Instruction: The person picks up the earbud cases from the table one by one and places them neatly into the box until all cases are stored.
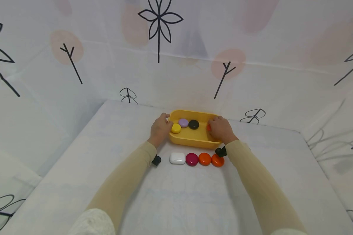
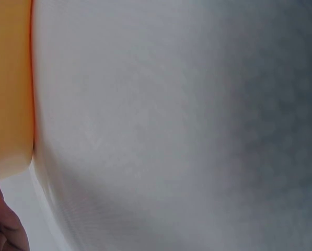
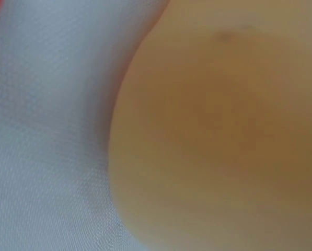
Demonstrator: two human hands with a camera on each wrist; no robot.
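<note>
A yellow plastic tray (image 1: 191, 141) lies on the white table. My left hand (image 1: 160, 127) grips its left end, with the thumb at the rim. In the left wrist view, fingers (image 2: 7, 225) show low beside the tray's wall (image 2: 9, 94). Inside lie glossy rounded pieces: a yellow piece (image 1: 176, 128) near the left hand, a lilac piece (image 1: 183, 123) and a black piece (image 1: 193, 124). Over the tray's right end, my right hand (image 1: 222, 128) pinches an orange piece (image 1: 209, 127), mostly hidden by the fingers. The right wrist view has only the tray's blurred wall (image 3: 213, 130) and cloth.
Before the tray stands a row: a white rectangular piece (image 1: 177, 158), a crimson round piece (image 1: 192, 159), an orange round piece (image 1: 204, 159) and another orange round piece (image 1: 217, 160), partly under the right wrist's black camera (image 1: 221, 151). A patterned cloth (image 1: 176, 75) hangs behind the table.
</note>
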